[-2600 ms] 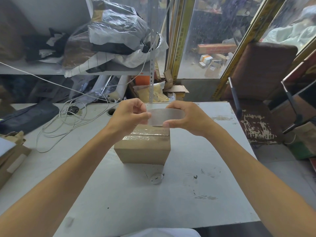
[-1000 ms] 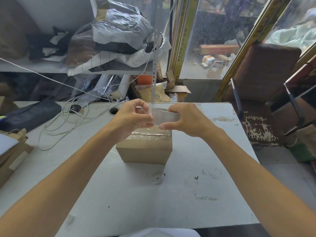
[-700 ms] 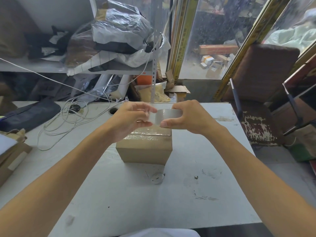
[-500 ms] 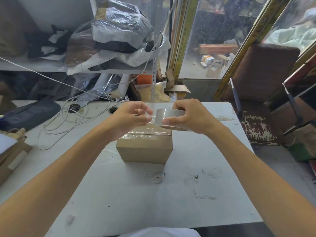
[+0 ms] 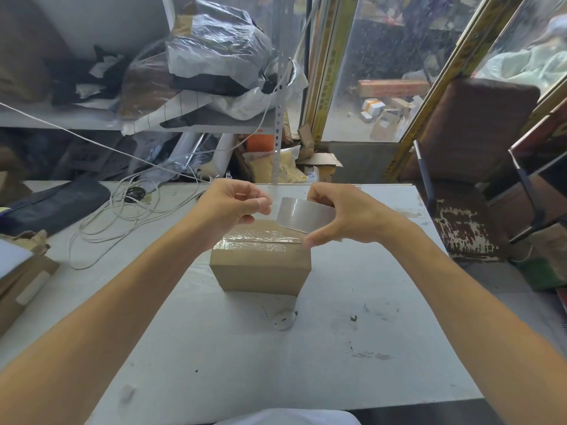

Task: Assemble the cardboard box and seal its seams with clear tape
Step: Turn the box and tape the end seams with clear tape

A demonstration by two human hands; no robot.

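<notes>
A cluttered shelf and grimy glass panes sit beyond your pale bench (image 5: 214, 363), with loose white cable (image 5: 122, 207) off past your left hand. The cardboard box (image 5: 260, 271) stands closed on the bench just below both hands, its long axis running left to right across you, and a shiny taped seam (image 5: 257, 239) follows that same line along the top. Your right hand (image 5: 346, 216) grips the tape roll (image 5: 305, 214) above the box's right end, the roll tilted with its flat band facing you. Your left hand (image 5: 227, 210) is curled, fingertips pinched near the roll's edge, seemingly at the loose tape end, though the clear strip is hard to see. You look to be freeing a fresh length; next, draw it out and lay it over an unsealed seam.
</notes>
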